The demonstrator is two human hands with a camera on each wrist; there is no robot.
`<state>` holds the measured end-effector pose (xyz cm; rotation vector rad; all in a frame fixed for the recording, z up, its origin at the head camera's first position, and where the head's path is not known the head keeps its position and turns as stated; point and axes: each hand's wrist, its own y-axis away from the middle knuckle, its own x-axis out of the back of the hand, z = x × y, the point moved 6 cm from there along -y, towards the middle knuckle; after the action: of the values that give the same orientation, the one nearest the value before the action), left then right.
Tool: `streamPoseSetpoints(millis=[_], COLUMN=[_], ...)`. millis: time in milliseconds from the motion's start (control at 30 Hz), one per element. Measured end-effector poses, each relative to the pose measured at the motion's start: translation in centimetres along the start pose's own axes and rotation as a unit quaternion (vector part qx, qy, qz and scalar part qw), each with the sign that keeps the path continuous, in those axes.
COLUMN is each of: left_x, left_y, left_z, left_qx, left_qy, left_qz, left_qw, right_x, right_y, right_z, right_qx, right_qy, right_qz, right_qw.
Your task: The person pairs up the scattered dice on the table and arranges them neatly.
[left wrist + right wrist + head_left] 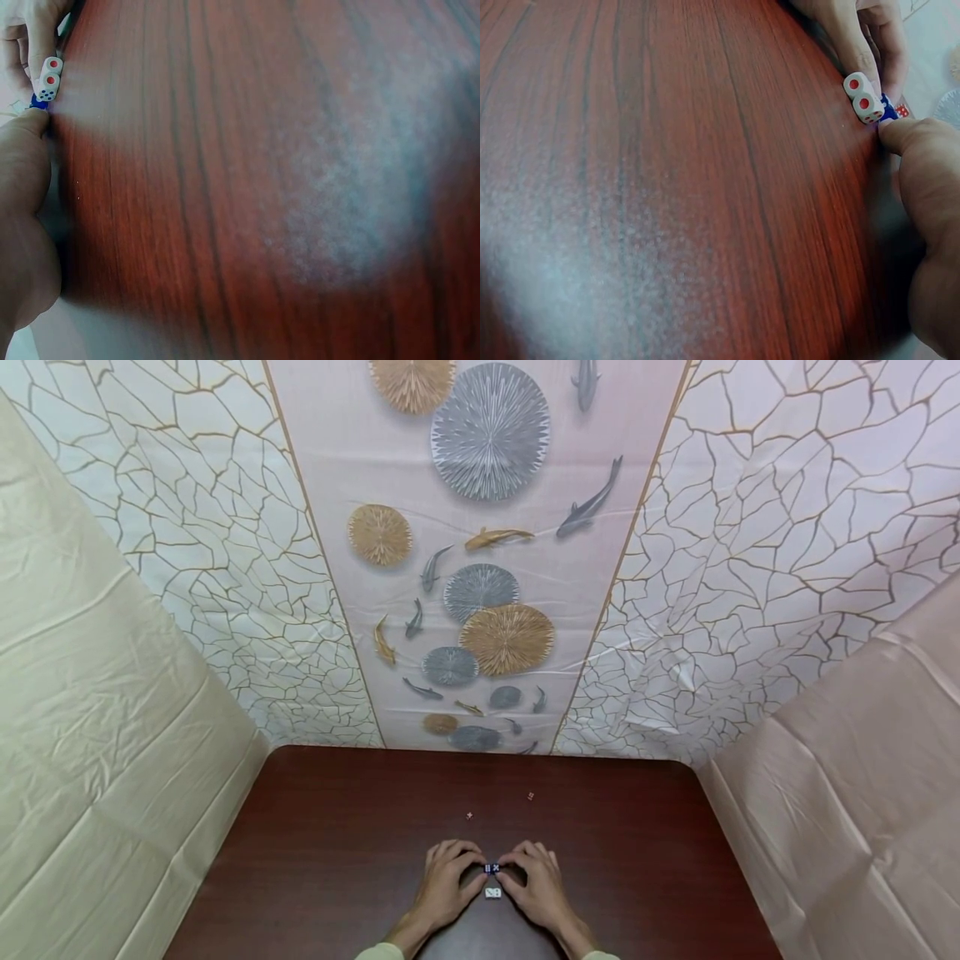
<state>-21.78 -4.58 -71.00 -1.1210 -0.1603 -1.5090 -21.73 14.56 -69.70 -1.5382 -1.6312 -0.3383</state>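
Note:
Two blue dice [491, 868] sit side by side on the dark wooden table between the hands. My left hand [444, 885] pinches the left one with thumb and index finger; my right hand [540, 887] does the same from the other side with the right one. Closer to me, two white dice [492, 893] stand together, each with a red single dot visible in the right wrist view. In that view the blue dice [887, 109] are partly hidden by the right thumb and the white dice.
Two small red dice lie farther back, one [469, 816] ahead of the left hand and another [530, 796] to the right. The brown table [337, 810] meets a patterned cloth wall [480, 535] at its back, with plain cloth on both sides.

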Motion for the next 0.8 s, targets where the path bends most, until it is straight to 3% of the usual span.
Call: streamPoseSetpoints(millis=[400, 667, 800], left_x=[0.01, 0.03, 0.12], left_y=[-0.02, -0.03, -0.01], left_z=[-0.02, 0.06, 0.17], left_qx=[0.001, 0.001, -0.002], left_qy=[0.006, 0.004, 0.002], left_qz=[0.004, 0.002, 0.006], left_qw=[1.0, 1.0, 1.0], right_x=[0.26, 0.07, 0.03], right_y=[0.14, -0.01, 0.05], right_z=[-0.22, 0.14, 0.15], right_qx=[0.022, -0.012, 0.0], right_qy=[0.003, -0.009, -0.008], right_qz=[0.014, -0.019, -0.009], right_qw=[0.9997, 0.9997, 0.9999])
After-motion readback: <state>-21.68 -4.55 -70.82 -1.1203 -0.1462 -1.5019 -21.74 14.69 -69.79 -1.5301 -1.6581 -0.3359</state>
